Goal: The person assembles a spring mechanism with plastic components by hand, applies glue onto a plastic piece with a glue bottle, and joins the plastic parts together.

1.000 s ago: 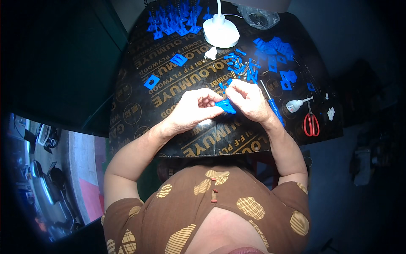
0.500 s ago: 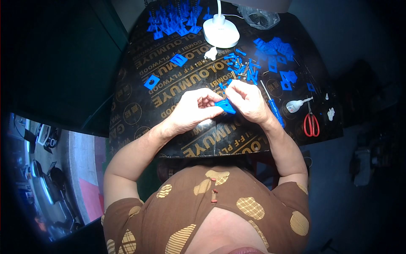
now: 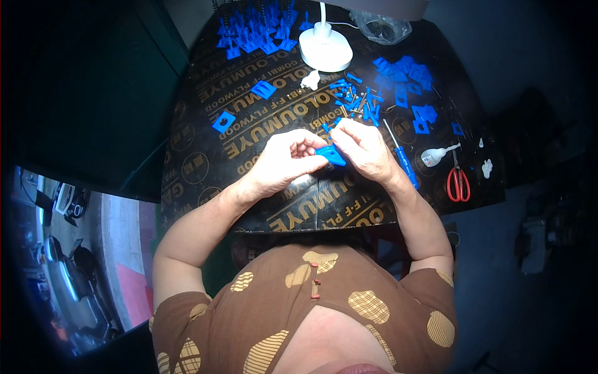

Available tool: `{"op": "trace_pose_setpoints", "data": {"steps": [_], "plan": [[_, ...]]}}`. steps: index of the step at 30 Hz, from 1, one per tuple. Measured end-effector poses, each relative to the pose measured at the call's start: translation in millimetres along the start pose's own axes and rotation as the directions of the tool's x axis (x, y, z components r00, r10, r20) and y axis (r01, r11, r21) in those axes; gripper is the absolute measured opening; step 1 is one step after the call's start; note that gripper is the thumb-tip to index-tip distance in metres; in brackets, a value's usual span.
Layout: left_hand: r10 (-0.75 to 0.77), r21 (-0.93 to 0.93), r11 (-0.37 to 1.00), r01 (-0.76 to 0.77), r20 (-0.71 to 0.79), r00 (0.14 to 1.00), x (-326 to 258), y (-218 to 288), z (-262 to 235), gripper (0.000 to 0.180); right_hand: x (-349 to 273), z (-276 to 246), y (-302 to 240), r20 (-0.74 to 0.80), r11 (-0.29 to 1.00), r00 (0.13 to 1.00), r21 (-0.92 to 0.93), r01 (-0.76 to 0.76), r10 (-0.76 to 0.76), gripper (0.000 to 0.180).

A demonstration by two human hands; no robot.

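A small blue plastic part (image 3: pixel 333 156) with a hole is pinched between the thumb and fingers of my left hand (image 3: pixel 283 159). Right against it, my right hand (image 3: pixel 363 148) is closed, thumb on fingertips, at the part's far right edge. Whatever those right fingertips pinch is hidden. Just beyond my hands lies a heap of small blue pieces and metal screws (image 3: pixel 358 100). Two loose blue parts, a square plate with a round hole (image 3: pixel 223 121) and a ridged piece (image 3: pixel 263 89), rest on the dark board to the left.
A screwdriver (image 3: pixel 405 163), a white squeeze bottle (image 3: pixel 434 155) and red-handled scissors (image 3: pixel 458 186) lie right of my right hand. Blue plates (image 3: pixel 408 71) pile up farther back. A white lamp base (image 3: pixel 325 48) stands at the far middle, blue assemblies with springs (image 3: pixel 252 31) to its left.
The blue part has tilted slightly between my fingers. Both hands stay in nearly the same place.
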State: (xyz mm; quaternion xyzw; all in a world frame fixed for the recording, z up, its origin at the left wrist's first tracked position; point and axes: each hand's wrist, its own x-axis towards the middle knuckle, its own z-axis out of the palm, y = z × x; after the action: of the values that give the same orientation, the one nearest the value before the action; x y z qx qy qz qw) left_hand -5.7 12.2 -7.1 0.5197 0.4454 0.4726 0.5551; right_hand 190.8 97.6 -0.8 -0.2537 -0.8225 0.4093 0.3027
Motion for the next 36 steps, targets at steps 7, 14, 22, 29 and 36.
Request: {"op": "trace_pose_setpoints", "data": {"steps": [7,14,22,29,36], "plan": [[0.002,-0.036,0.999,-0.003,-0.021,1.000,0,2,-1,0.030,0,-2,4,0.045,0.990,0.995,-0.100,0.098,-0.094,0.013],[0.072,-0.107,0.991,-0.083,-0.105,0.992,-1,3,-5,0.027,5,0,16,0.069,0.818,0.900,-0.393,0.421,-0.430,0.018],[0.119,-0.115,0.984,-0.133,-0.124,0.985,0,-2,-9,0.026,2,0,16,0.038,0.975,0.975,-0.030,0.218,-0.217,0.024],[0.153,-0.124,0.977,-0.172,-0.148,0.977,0,-3,-8,0.026,-1,2,8,0.091,0.971,0.980,0.146,-0.187,0.175,0.023],[0.111,-0.160,0.978,-0.136,-0.155,0.982,1,-1,-6,0.026,-1,2,8,0.101,0.944,0.964,0.200,-0.264,0.248,0.017]]}}
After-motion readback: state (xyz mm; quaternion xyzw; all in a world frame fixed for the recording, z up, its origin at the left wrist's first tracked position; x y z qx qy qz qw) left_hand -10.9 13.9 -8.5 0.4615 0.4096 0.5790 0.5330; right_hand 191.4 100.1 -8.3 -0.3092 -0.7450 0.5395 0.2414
